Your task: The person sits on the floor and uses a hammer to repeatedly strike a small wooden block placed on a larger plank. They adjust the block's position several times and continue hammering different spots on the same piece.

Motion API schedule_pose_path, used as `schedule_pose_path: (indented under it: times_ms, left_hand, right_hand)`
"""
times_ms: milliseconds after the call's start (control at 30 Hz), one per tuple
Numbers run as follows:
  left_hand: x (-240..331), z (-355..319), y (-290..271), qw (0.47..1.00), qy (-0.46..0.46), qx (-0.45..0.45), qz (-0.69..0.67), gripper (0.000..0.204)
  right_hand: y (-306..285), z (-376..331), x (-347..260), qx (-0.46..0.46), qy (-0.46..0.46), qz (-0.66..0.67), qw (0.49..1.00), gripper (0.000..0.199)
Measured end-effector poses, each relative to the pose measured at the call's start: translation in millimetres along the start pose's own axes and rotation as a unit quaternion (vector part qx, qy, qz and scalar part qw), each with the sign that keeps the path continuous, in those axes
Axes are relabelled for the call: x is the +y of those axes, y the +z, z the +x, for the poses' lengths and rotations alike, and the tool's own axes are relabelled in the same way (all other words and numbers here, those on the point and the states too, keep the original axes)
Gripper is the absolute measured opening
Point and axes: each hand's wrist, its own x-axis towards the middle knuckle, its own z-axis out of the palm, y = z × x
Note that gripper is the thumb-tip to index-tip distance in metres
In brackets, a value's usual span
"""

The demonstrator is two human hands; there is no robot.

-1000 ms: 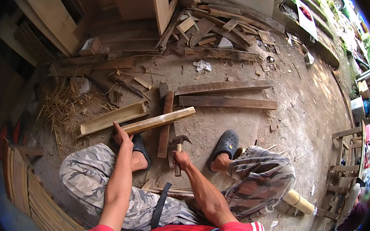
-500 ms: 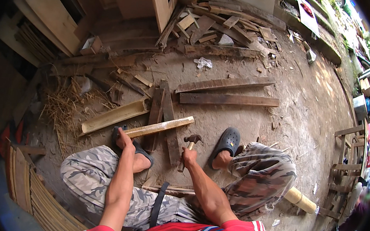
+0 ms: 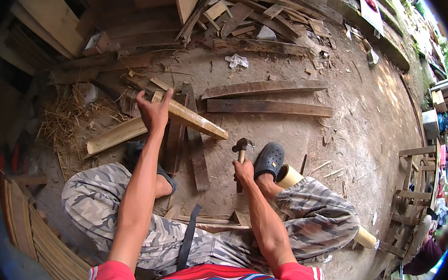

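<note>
My left hand grips the upper left end of a pale length of split bamboo, thumb and fingers to either side of it. The bamboo piece slants down to the right above two dark boards on the ground. In my right hand is a hammer, held by its handle with the head up, near my right clog. A second split bamboo piece, hollow like a trough, rests on the dirt to the left, partly behind my left arm.
Two dark planks lie ahead on the dirt floor, with a scrap wood heap farther off. Straw is strewn at the left. A bamboo pole passes under my right leg. Curved wooden slats stand at the lower left.
My left hand has moved up and away, lifting the bamboo piece's left end, so its slant has reversed. My right hand has shifted forward and slightly right with the hammer.
</note>
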Motion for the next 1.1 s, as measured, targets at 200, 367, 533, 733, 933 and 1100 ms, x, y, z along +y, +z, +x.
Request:
schedule_pose_path:
  times_ms: [200, 367, 533, 733, 933, 1100]
  left_hand:
    - [49, 28, 37, 0.994, 0.045, -0.089, 0.042, 0.095]
    - [38, 37, 46, 0.995, 0.052, -0.076, 0.034, 0.089]
    - [18, -6, 30, 0.949, 0.096, -0.14, -0.266, 0.069]
    - [39, -76, -3, 0.887, 0.182, -0.203, -0.373, 0.054]
    - [41, -102, -11, 0.902, 0.232, -0.191, -0.311, 0.047]
    - [38, -93, 1, 0.905, 0.203, -0.179, -0.33, 0.048]
  right_hand:
    - [6, -5, 6, 0.003, 0.051, 0.024, 0.998, 0.024]
    - [19, -10, 29, -0.016, 0.096, 0.023, 0.995, 0.028]
    - [28, -12, 48, -0.012, 0.073, 0.01, 0.997, 0.028]
    - [17, -9, 54, 0.077, -0.057, -0.088, 0.991, 0.041]
    - [4, -17, 26, 0.102, -0.126, -0.074, 0.984, 0.033]
    - [13, -8, 19, 0.087, -0.192, -0.099, 0.972, 0.029]
